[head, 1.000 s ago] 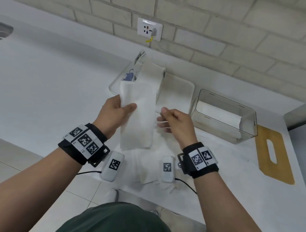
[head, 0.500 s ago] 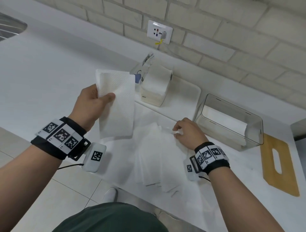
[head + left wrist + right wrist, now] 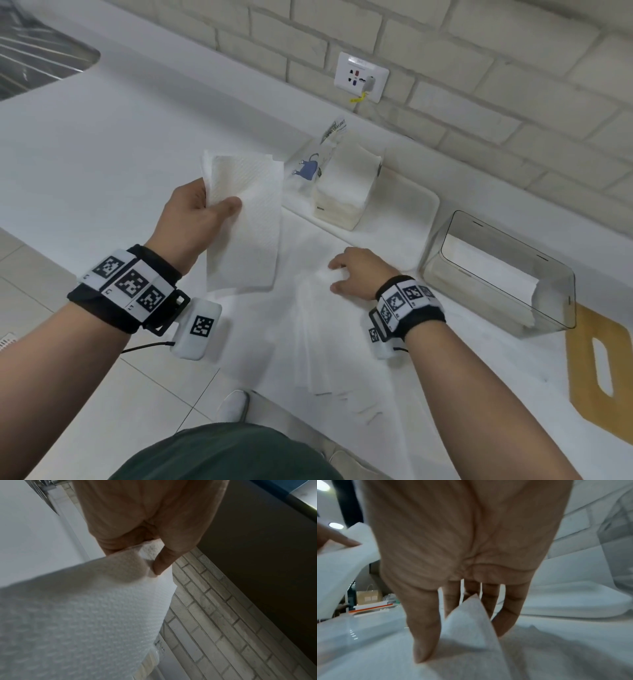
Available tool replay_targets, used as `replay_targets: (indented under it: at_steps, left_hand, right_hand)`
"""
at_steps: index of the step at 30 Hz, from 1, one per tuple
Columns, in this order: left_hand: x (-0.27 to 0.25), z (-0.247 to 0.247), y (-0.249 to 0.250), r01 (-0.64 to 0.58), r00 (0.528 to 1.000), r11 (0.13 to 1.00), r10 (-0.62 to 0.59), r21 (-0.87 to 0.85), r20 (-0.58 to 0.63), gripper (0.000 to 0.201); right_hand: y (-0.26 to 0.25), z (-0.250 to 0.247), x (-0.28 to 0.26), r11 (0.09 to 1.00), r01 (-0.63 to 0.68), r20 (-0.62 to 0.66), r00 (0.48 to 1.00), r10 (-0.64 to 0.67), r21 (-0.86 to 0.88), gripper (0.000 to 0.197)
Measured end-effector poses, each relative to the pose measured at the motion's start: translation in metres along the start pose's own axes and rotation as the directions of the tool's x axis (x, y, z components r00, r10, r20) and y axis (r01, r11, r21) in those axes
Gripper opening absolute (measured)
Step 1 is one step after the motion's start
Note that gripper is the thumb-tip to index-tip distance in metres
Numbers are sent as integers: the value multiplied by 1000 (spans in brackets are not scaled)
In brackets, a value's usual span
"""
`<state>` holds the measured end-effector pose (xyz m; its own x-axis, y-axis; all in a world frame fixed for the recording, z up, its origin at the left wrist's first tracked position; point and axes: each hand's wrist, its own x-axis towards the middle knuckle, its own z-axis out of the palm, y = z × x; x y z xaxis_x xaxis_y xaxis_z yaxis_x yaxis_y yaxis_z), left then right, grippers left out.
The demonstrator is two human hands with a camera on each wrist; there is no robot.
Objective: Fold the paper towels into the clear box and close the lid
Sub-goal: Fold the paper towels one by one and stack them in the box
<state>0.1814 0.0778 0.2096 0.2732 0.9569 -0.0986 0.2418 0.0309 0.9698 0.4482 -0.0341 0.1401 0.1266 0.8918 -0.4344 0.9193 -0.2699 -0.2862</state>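
Person stands at a white counter (image 3: 102,144) by a brick wall. Left hand (image 3: 191,219) is raised above the counter, thumb and fingers pinching the upper edge of one folded paper towel (image 3: 245,222), which hangs down clear of the surface; left wrist view shows the thumb (image 3: 163,559) pressed onto the embossed sheet (image 3: 82,612). Right hand (image 3: 359,274) is down on the fanned towels on the counter (image 3: 329,342). In the right wrist view its fingers (image 3: 426,628) reach down nearly straight onto the towels, and a raised fold of towel (image 3: 471,618) stands between thumb and fingers; can't tell if it's really gripped or just pressed.

Clear box (image 3: 500,277) sits to the right of the right hand, near it, not touching, open at the top, with some white towel already inside. Wooden lid (image 3: 599,370) lies flat on the counter just right of the box. Opened towel pack (image 3: 346,185) sits on a white tray (image 3: 411,205) behind the hands, near the wall. Wall socket (image 3: 361,77) above it.
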Motion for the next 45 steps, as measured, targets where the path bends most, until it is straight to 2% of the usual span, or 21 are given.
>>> replay_targets:
  at_steps: [3,5,12,16,20,23,25,27,29,32,34,36,38,41,43,45]
  left_hand:
    - [-2,-6,-3,10,1000,1000,-10,-2,-15,15]
    - [-3,-8,-6,21,1000,1000,-21,-12,-20,14]
    - [-3,-3,-8,23,1000,1000,-23,3,-3,14]
    - [-3,7,-6,14,999,1000,-14,-2,49,13]
    - [-2,19,-2,6,996,1000,-5,-4,93,11]
    - [-4,31,2,2,987,1000,0,-14,163,13]
    - [-6,45,4,-3,970,1000,6,-12,245,18]
    - [-10,62,7,-18,941,1000,10,21,339,13]
    - [-13,78,8,-20,890,999,2,34,456,14]
    - [-21,100,13,33,804,999,-26,-2,594,22]
    - [-24,111,17,88,773,996,-51,-26,632,26]
    - [-26,120,17,149,752,987,-73,-61,655,29]
    - [-27,125,18,172,741,982,-75,-81,667,32]
    - [-27,133,15,75,735,996,-16,-57,678,26]
    - [-25,136,14,27,752,999,6,-40,659,26]
    - [-23,139,12,36,773,998,4,-51,635,23]
  right_hand:
    - [3,6,-3,999,22,-105,994,-19,27,25]
    - [7,4,-12,996,66,-161,985,-55,63,17]
    - [19,-8,-56,970,135,-364,930,-54,201,20]
    - [23,-11,-69,956,108,-359,933,-2,273,30]
    - [17,-33,-101,923,208,-383,921,-73,324,21]
    - [10,-55,-131,835,295,-411,907,-92,464,18]
    - [8,-65,-143,716,391,-499,864,-69,579,20]
    - [8,-70,-144,599,461,-574,819,-3,655,24]
    - [13,-69,-137,540,471,-602,794,85,698,25]
    - [27,-64,-121,639,390,-657,712,247,663,23]
    - [35,-62,-116,688,326,-674,667,319,648,19]
    - [40,-61,-113,715,290,-682,644,346,637,16]
    - [44,-60,-112,739,264,-694,624,360,620,14]
    - [48,-60,-110,740,241,-696,599,396,628,16]
    - [49,-61,-110,697,265,-685,587,431,666,19]
    - [46,-62,-112,645,306,-667,601,440,701,23]
